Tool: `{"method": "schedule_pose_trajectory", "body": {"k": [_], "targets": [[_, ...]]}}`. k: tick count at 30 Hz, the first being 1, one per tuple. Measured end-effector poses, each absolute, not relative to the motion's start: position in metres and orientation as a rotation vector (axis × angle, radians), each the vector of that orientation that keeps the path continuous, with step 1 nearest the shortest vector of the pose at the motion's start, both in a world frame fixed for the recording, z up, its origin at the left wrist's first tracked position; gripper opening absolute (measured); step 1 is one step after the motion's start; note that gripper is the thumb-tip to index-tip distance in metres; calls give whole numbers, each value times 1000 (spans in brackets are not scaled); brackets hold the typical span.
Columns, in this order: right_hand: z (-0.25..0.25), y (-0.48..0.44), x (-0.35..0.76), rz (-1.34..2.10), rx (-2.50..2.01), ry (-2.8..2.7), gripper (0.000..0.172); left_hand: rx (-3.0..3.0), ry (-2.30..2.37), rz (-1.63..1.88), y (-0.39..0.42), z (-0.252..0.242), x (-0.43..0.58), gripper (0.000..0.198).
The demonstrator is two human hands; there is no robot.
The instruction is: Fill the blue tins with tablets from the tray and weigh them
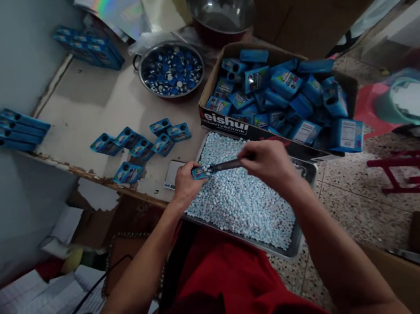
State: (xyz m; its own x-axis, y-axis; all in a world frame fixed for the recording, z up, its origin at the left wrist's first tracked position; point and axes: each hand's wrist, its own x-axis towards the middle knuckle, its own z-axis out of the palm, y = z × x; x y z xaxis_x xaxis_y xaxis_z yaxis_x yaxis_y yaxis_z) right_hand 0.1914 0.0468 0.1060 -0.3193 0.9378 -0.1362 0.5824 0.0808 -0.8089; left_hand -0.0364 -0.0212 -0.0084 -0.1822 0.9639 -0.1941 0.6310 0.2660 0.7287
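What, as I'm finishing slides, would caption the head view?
At a tray of pale pellets: left hand holding a blue box, right hand a dark scoop.

On the carton (225, 123): white "eishui" — and beneath it (its start unclear) "berry&Drink".

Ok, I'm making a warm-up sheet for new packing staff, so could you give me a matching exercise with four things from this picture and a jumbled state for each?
Column one:
1. Left hand
2. Right hand
3. Metal tray
4. Printed carton

Column two:
A. Spread with pale pellets
B. Holding a dark utensil
C. Heaped with blue boxes
D. Holding a small blue packet

Right pairs: 1-D, 2-B, 3-A, 4-C.
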Motion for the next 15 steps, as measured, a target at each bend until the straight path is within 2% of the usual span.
{"method": "schedule_pose_trajectory", "body": {"k": [4,10,15], "targets": [[95,31,261,1332,-1650,-1560,21,1640,1805,673,-22,1,-42,25],[23,-25,351,1222,-2004,-1019,38,1710,1760,644,-16,5,-41,30],[8,-54,395,1170,-2178,-1125,42,1567,1805,713,-18,-12,-58,29]]}}
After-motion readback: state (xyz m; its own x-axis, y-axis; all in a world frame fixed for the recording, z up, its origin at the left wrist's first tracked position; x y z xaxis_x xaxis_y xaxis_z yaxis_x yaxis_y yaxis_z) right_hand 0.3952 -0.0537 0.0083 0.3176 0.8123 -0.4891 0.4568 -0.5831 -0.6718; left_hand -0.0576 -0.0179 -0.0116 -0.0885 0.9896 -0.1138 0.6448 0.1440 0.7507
